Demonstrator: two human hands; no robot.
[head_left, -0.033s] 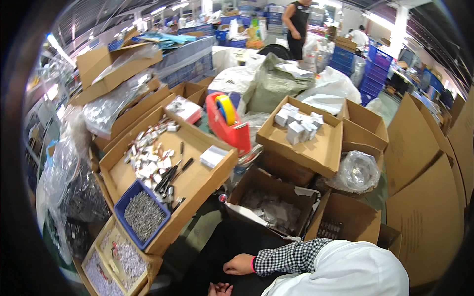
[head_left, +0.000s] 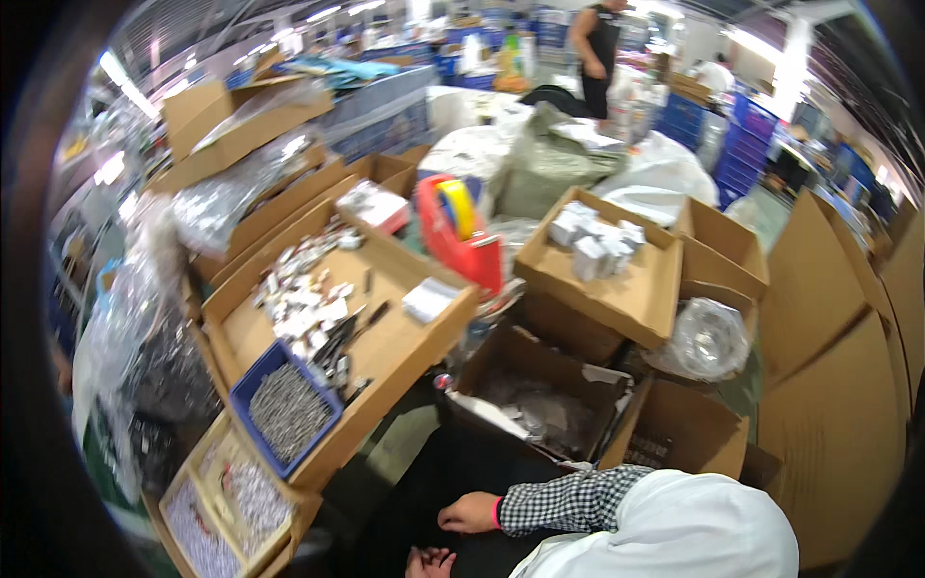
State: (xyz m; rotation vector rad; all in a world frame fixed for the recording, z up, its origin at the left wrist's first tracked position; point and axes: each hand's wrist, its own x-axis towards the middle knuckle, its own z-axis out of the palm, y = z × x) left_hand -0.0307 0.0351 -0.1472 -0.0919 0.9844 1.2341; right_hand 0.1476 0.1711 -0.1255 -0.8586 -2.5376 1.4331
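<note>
My right hand (head_left: 469,512), in a black-and-white checked sleeve with a pink band at the wrist, rests back up on the black cloth (head_left: 424,482) over my lap. Its fingers lie loosely on the cloth, and no object shows in them. Just below, at the lower edge, my left hand (head_left: 431,562) lies with loosely curled fingers and holds nothing visible; the rest of it is cut off. Left of my hands stands a cardboard tray (head_left: 400,275) with small white pieces (head_left: 303,303), several dark slim tools (head_left: 337,342) and a blue bin (head_left: 332,419) of small metal parts.
A divided box (head_left: 207,486) with pale bits stands at lower left. Ahead are a red tape dispenser (head_left: 434,231), a carton (head_left: 472,361) of clear bags and a tray (head_left: 655,313) of small white boxes. Tall cartons (head_left: 829,424) line the right. A person (head_left: 602,48) stands far back.
The whole view has shifted slightly, so the trays and cartons sit a little further right and lower in the picture. My hands stay in the same place on the cloth.
</note>
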